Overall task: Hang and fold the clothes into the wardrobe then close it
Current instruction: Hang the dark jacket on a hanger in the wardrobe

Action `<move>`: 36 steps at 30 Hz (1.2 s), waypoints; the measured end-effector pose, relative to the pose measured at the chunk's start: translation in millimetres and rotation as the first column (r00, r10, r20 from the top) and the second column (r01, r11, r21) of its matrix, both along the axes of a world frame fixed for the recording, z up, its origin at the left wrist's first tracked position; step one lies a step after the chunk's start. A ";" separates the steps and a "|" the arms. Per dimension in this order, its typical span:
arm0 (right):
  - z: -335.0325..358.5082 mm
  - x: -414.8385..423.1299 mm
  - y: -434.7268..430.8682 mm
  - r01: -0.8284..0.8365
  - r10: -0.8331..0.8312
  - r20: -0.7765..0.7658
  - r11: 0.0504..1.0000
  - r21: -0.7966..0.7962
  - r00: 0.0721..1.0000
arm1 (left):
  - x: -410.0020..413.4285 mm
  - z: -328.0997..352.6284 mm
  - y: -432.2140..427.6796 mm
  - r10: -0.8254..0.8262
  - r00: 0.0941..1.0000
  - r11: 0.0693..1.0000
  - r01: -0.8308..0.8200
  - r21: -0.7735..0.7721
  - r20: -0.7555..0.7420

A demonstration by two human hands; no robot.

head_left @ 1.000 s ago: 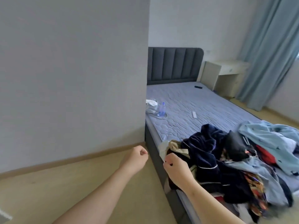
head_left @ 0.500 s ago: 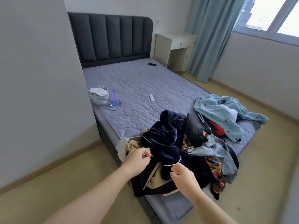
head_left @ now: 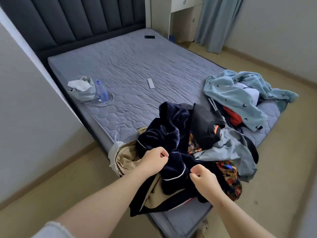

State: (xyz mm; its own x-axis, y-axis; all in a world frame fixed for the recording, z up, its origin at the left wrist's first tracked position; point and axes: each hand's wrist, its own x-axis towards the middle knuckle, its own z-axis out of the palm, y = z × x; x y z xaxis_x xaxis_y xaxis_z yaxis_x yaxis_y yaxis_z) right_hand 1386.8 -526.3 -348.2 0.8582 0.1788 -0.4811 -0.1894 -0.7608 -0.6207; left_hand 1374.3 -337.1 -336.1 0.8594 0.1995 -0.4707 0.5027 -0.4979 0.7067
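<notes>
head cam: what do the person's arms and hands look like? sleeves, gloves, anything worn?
Both forearms are bare. The left hand and right hand wear no gloves, and no ring, watch or wristband shows. On the left arm, a pale grey-white fabric sleeve with a soft, slightly fuzzy hem ends near the elbow at the frame's bottom edge. No sleeve shows on the right arm as far as the frame reaches.

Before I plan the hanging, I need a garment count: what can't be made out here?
Wardrobe: outside the head view.
Clothes pile: garments overlap, count hidden.
Navy garment: bunched in left hand and right hand, type unclear.
Dark object by headboard: too small.
Bedside desk: cut off by top edge.
</notes>
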 end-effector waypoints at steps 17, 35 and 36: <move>-76.3 160.1 -52.6 -0.525 0.508 -0.212 0.850 -0.031 0.835 | 80.1 -92.3 -102.6 0.518 0.807 0.856 -0.492 0.160 -0.284; -134.5 195.4 -78.7 -0.562 0.523 -0.350 0.827 -0.013 0.777 | 98.1 -161.0 -136.6 0.538 0.777 0.825 -0.406 0.394 -0.327; -136.4 197.0 -74.6 -0.546 0.512 -0.344 0.838 -0.001 0.787 | 99.5 -164.9 -135.4 0.545 0.776 0.812 -0.395 0.429 -0.318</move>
